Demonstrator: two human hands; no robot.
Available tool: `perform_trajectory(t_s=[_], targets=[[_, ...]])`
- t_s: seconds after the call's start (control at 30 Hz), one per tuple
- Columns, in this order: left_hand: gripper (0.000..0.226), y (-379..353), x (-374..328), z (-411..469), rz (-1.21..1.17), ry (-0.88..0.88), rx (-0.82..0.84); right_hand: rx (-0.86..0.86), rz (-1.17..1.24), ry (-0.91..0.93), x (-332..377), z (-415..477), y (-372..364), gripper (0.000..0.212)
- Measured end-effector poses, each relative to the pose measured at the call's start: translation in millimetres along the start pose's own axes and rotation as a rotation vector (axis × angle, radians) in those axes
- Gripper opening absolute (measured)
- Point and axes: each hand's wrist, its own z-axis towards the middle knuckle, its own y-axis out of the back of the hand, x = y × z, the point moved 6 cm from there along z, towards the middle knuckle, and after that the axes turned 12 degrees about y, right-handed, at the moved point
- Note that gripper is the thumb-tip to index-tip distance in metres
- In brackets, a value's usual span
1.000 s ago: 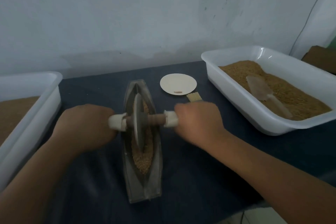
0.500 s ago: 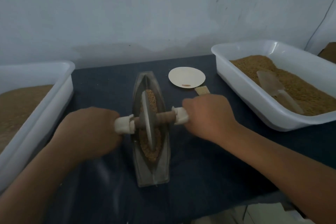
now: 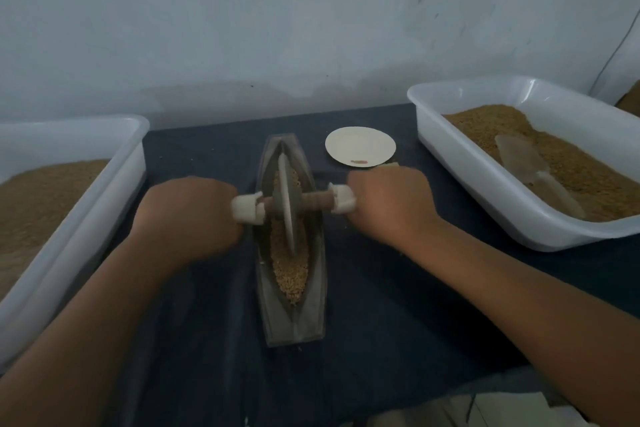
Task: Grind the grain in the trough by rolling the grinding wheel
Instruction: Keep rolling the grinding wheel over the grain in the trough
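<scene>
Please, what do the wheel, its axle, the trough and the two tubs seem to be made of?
Wheel: probably metal; a thin grey disc with dull sheen.
Axle: looks like wood, brown and matt; white wrapping at its ends.
Trough: likely metal too, same dull grey, though stone is possible.
Left tub and right tub: plastic, white, slightly translucent, with smooth rounded rims.

grinding wheel (image 3: 286, 184) rolled slightly forward, along trough (image 3: 311, 319)

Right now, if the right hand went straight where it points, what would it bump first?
Probably the right wall of the trough; the right hand aims forward-left at it, though depth is unclear.
</scene>
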Motion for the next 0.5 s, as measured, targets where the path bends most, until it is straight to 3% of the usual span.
perform_trajectory(t_s=[0.17, 0.37, 0.5], targets=[[0.037, -5.9, 11.7, -39.0, -0.018, -0.017, -0.008, 0.0, -0.015, 0.107, 11.9, -28.2, 19.2, 0.03], [0.03, -13.5, 7.2, 13.8, -0.157, 0.071, 0.166, 0.025, -0.056, 0.035, -2.0, 39.6, 1.6, 0.04], [0.028, -8.2, 2.0, 23.8, -0.131, 0.045, 0.181, 0.017, -0.022, -0.024, -7.8, 42.2, -9.7, 0.036]])
